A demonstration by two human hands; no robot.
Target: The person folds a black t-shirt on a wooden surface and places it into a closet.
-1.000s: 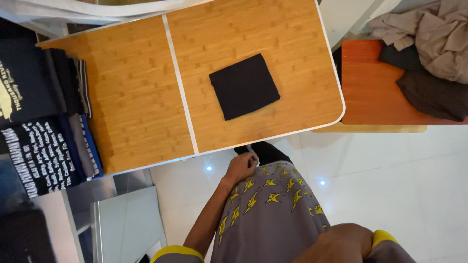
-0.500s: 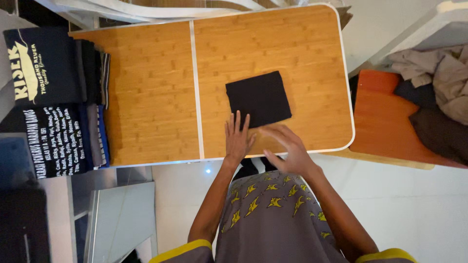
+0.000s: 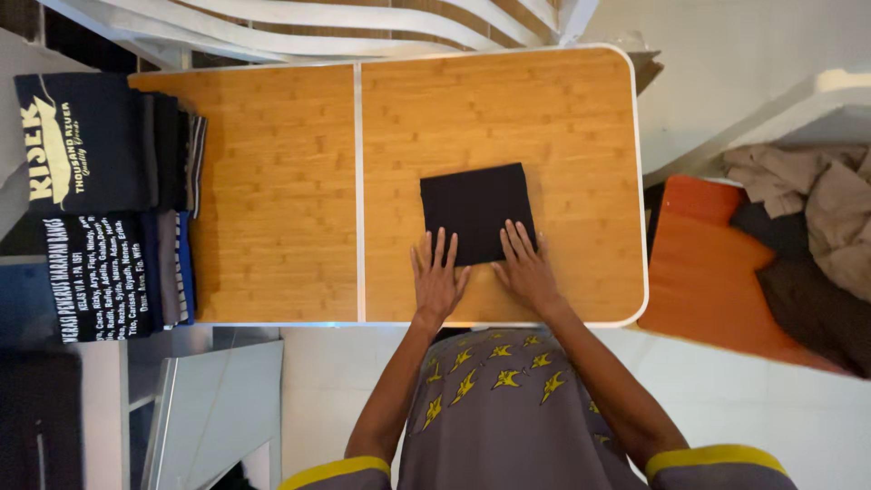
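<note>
Both hands, left (image 3: 437, 277) and right (image 3: 526, 268), lie flat and open, fingertips covering the folded black cloth's (image 3: 474, 207) near edge.

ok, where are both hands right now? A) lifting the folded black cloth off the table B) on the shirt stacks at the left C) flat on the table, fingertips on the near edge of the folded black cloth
C: left hand and right hand lie flat on the wooden table, fingertips on the near edge of the folded black cloth.
</note>
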